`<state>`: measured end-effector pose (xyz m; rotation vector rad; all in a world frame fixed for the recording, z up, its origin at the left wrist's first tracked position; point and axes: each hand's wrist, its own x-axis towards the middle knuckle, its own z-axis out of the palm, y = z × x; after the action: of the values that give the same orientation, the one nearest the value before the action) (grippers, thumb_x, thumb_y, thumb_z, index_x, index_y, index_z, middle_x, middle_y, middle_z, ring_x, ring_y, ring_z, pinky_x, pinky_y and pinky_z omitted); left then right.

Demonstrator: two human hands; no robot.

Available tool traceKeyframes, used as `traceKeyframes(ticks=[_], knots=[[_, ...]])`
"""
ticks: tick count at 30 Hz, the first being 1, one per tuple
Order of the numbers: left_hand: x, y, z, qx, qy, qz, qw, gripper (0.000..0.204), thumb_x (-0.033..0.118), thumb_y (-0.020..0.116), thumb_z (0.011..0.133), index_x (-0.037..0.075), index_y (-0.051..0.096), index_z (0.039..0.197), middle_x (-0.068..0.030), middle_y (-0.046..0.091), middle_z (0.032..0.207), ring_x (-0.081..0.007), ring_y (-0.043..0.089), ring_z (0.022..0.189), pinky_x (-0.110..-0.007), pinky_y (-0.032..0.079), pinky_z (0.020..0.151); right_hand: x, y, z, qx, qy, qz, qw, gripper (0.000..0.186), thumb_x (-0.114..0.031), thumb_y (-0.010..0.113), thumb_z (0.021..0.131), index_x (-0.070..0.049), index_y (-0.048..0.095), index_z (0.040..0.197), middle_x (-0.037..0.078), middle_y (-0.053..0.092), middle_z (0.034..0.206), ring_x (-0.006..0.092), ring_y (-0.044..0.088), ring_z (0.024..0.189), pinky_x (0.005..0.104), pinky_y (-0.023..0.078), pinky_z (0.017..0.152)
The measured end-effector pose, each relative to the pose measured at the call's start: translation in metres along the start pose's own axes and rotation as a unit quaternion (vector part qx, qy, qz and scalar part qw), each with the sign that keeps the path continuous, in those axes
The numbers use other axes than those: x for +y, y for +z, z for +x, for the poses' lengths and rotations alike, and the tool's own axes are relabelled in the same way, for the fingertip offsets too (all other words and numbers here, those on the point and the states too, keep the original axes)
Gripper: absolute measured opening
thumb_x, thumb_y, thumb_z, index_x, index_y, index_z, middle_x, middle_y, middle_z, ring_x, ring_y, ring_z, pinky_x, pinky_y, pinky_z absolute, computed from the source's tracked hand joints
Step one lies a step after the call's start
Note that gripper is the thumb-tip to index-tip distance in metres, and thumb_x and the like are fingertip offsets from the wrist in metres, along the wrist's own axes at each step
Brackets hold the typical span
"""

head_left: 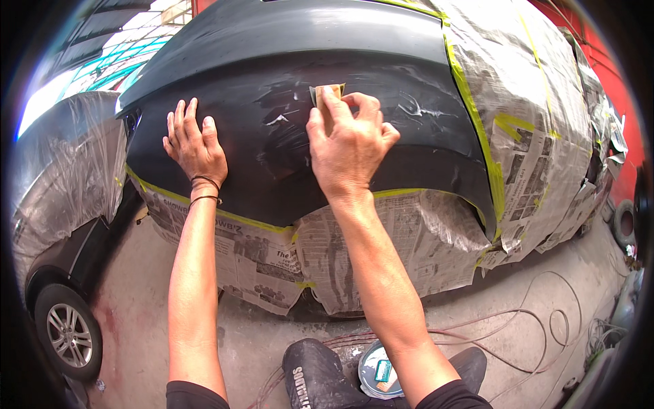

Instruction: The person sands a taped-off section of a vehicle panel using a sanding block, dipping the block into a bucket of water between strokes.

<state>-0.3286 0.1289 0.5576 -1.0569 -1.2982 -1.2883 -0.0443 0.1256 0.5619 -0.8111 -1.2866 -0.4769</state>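
A dark grey, matte car fender (pixel 272 170) curves across the view, with whitish smears and wet-looking streaks in its middle and right. Flat against its left part rests my left hand (pixel 193 144), fingers apart and holding nothing. My right hand (pixel 351 143) pinches a small tan piece with a dark edge, which looks like folded sandpaper (pixel 328 102), and presses it to the fender between the streaks. My fingers hide part of that piece. Yellow-green masking tape (pixel 470 112) borders the fender, holding newspaper (pixel 388 242) below the panel and on its right.
Between my knees stands a round tub (pixel 371 358) with a teal item and a tan piece in it. Hoses (pixel 504 317) loop over the concrete floor (pixel 139 300). Another dark car under plastic sheeting (pixel 68 157) stands at left, its wheel (pixel 69 332) near me.
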Motion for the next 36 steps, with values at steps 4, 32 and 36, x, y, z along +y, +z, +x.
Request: traceKeyframes(ticks=[4, 32, 36], knots=[[0.001, -0.003, -0.001, -0.005, -0.006, 0.004, 1.0, 0.053, 0.042, 0.049, 0.119, 0.025, 0.058, 0.168, -0.0044, 0.049, 0.179, -0.0333, 0.036, 0.171, -0.065, 0.018, 0.137, 0.032, -0.013, 0.008, 0.049, 0.043, -0.045, 0.997, 0.039, -0.032, 0.086, 0.096, -0.023, 0.084, 0.134, 0.004, 0.067, 0.124, 0.0231, 0.066, 0.119, 0.0489, 0.041, 0.104], [0.004, 0.0, 0.0, -0.004, -0.008, -0.005, 1.0, 0.054, 0.044, 0.049, 0.118, 0.025, 0.058, 0.168, -0.0045, 0.05, 0.179, -0.0336, 0.036, 0.17, -0.066, 0.017, 0.136, 0.032, -0.015, 0.013, 0.022, -0.044, -0.047, 0.998, 0.038, -0.029, 0.087, 0.096, -0.02, 0.085, 0.133, 0.005, 0.068, 0.123, 0.0234, 0.066, 0.118, 0.0489, 0.04, 0.103], [-0.001, -0.002, 0.0, 0.001, -0.004, 0.003, 1.0, 0.054, 0.044, 0.049, 0.118, 0.025, 0.058, 0.168, -0.0043, 0.05, 0.179, -0.0336, 0.037, 0.17, -0.067, 0.017, 0.137, 0.027, -0.028, -0.016, -0.026, -0.054, -0.013, 0.998, 0.041, -0.028, 0.086, 0.097, -0.02, 0.083, 0.137, 0.004, 0.068, 0.122, 0.0228, 0.067, 0.113, 0.046, 0.039, 0.1]])
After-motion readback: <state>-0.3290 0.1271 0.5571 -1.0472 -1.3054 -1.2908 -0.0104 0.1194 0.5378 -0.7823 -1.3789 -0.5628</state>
